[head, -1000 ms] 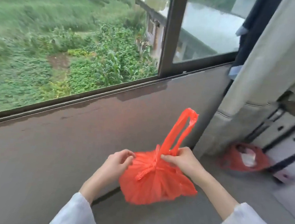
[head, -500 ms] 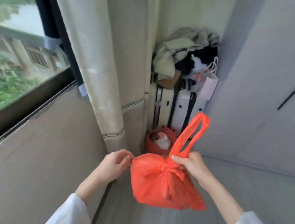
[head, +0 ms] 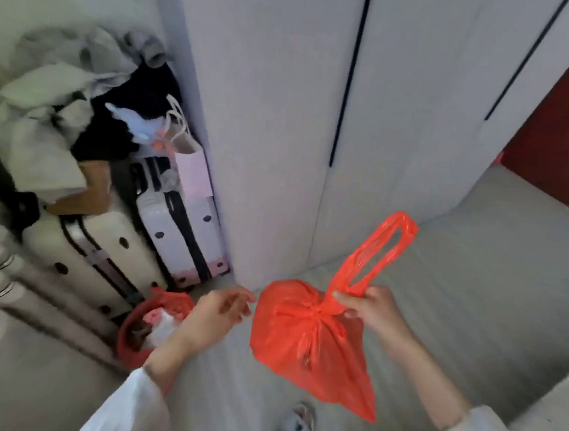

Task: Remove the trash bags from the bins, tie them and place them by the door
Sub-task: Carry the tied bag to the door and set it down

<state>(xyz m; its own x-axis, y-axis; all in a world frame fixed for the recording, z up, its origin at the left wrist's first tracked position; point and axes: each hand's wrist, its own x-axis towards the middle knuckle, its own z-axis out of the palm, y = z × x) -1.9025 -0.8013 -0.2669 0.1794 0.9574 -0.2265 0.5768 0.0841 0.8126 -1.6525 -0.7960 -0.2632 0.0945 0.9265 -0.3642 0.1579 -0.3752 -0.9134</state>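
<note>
A tied orange trash bag (head: 303, 340) hangs in the air in front of me. My right hand (head: 367, 312) pinches it at the knot, just below its long handle loop (head: 381, 248), which stands up to the right. My left hand (head: 216, 312) is just left of the bag, apart from it, fingers relaxed and holding nothing. On the floor below my left forearm stands a small red bin (head: 135, 336) lined with another orange bag and holding white trash.
Two white suitcases (head: 178, 230) with clothes and a pink paper bag (head: 194, 173) piled on top fill the left corner. A white wardrobe (head: 285, 112) stands ahead. A dark red door (head: 566, 119) shows at the far right. A slipper (head: 299, 419) lies below.
The view has swung right from the window to the wardrobe and door. My left hand has let go of the bag, which now hangs from my right hand alone.
</note>
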